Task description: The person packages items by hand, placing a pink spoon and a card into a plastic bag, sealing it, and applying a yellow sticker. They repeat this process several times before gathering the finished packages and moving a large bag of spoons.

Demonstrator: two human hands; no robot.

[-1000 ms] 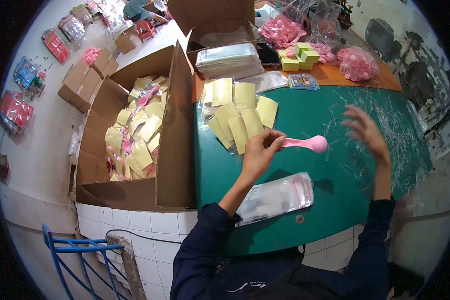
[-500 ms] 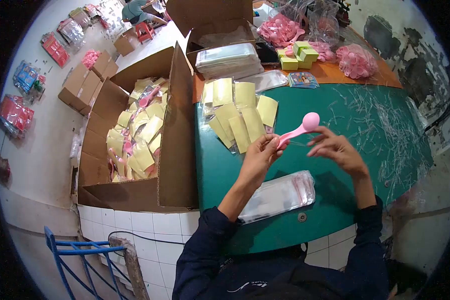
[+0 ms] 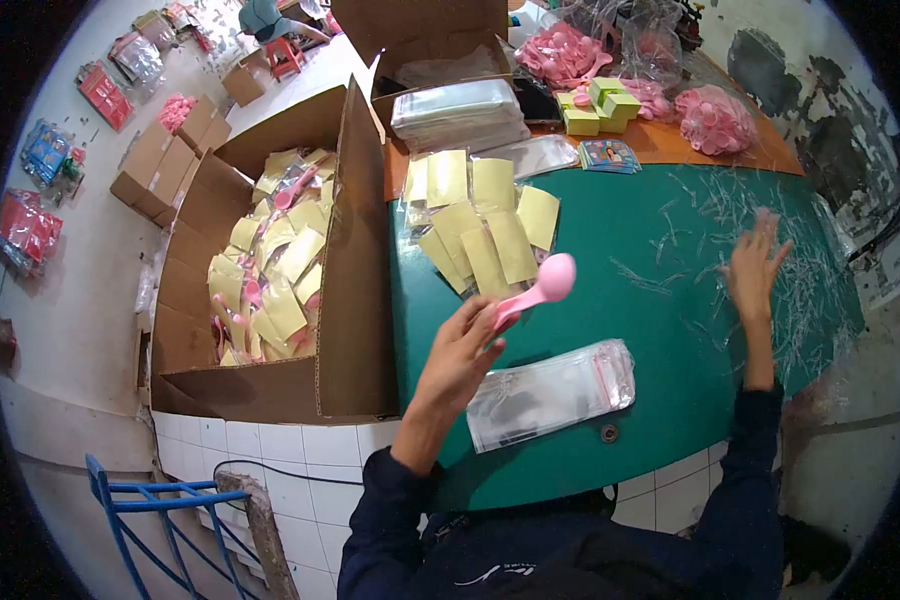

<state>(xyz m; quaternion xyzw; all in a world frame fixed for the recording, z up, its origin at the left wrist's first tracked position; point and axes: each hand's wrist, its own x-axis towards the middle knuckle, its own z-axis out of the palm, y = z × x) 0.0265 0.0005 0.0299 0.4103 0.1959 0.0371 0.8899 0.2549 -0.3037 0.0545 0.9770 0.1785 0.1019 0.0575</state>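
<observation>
My left hand (image 3: 462,345) grips the handle of a pink spoon (image 3: 542,290), its rounded bowl pointing up and right above the green table (image 3: 610,310). Out to the right, my right hand (image 3: 757,262) is open with fingers spread, over a scatter of thin clear plastic strips (image 3: 800,320). Between my arms lies a stack of clear plastic bags (image 3: 545,395). Just beyond my left hand, several packets with pale yellow cards (image 3: 485,260) overlap on the table.
At left stands an open cardboard box (image 3: 355,270) holding many yellow-card packets. Along the back are stacked clear bags (image 3: 460,115), small green boxes (image 3: 610,105), printed cards (image 3: 608,156) and bagged pink pieces (image 3: 715,120). A blue metal frame (image 3: 160,490) stands lower left.
My left hand has moved left and slightly down with the spoon. My right hand has left the spoon and swung right and away from me over the plastic strips, its fingers now spread.
</observation>
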